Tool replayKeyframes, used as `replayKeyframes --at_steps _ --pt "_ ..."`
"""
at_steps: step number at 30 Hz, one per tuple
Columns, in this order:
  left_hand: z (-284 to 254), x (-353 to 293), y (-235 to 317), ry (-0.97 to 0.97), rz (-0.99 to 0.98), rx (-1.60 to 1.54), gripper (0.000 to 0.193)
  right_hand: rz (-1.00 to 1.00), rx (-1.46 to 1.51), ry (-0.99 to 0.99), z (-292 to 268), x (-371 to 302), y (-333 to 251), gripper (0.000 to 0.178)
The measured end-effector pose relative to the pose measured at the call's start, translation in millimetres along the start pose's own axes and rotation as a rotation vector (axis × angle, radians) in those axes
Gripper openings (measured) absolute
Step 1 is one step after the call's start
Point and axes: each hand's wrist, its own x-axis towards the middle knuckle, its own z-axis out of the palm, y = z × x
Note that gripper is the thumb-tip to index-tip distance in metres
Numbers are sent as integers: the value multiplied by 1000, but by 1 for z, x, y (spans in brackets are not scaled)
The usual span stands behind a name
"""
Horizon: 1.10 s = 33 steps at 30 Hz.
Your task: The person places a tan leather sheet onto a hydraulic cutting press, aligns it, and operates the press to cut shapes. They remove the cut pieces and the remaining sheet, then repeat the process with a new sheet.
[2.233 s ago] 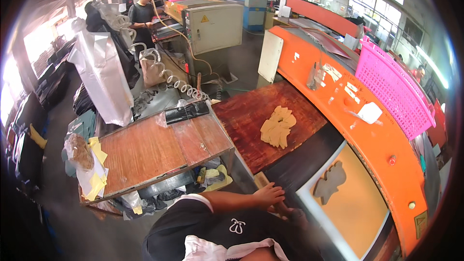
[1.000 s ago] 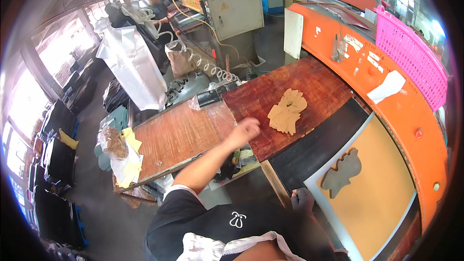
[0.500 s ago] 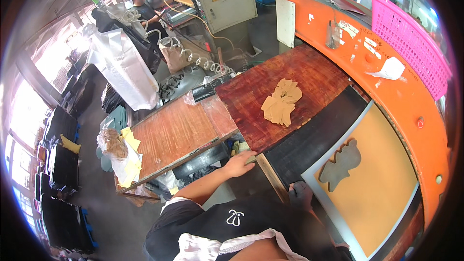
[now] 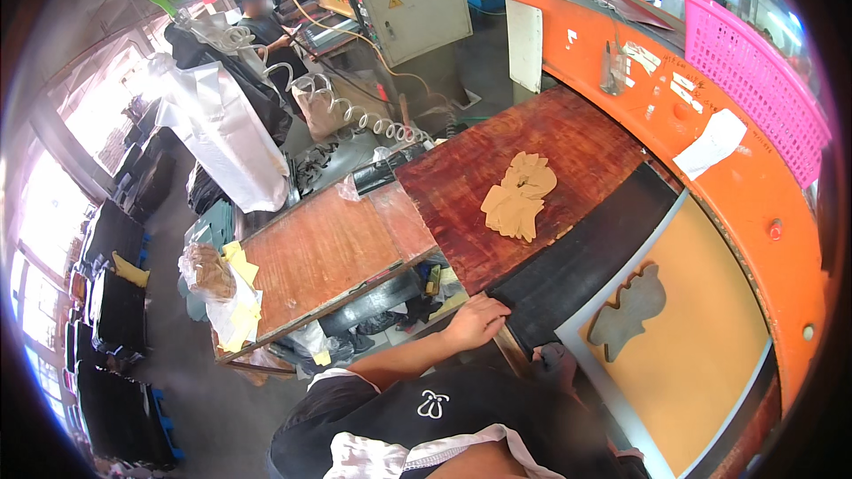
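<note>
At the near left corner of a black mat (image 4: 581, 253), my left hand (image 4: 479, 321) has its fingers bent over the mat's edge. My right hand (image 4: 554, 362), in a dark glove, is closed low beside the near corner of a yellow-tan sheet (image 4: 683, 355) with a silver-grey border. What its fingers hold, if anything, is hidden. On that sheet lies a dark grey, wavy-edged cutting die (image 4: 628, 312). A loose heap of tan cut pieces (image 4: 519, 200) rests on the reddish-brown board (image 4: 453, 204) beyond the mat.
An orange machine beam (image 4: 657, 80) spans the far right, with a pink basket (image 4: 754, 80) on top. At left stands a wooden side table (image 4: 319, 244) with plastic and yellow scraps. A person (image 4: 266, 31) is in the background, near a grey cabinet (image 4: 417, 18).
My left hand has moved right and nearer, from the board's corner by the wooden edge onto the mat's corner. My right hand stays low by the sheet. The die and cut pieces keep their places.
</note>
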Motion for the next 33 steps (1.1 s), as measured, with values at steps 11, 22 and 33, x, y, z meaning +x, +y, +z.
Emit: replayKeyframes --at_steps 11,22,33 --pt "48 6 -12 42 191 149 13 48 -61 -8 -5 2 -6 6" --pt "48 8 -11 62 205 160 12 26 -45 7 -7 6 -8 6" --pt "46 13 -6 62 185 131 13 29 -45 13 -12 8 -8 8"
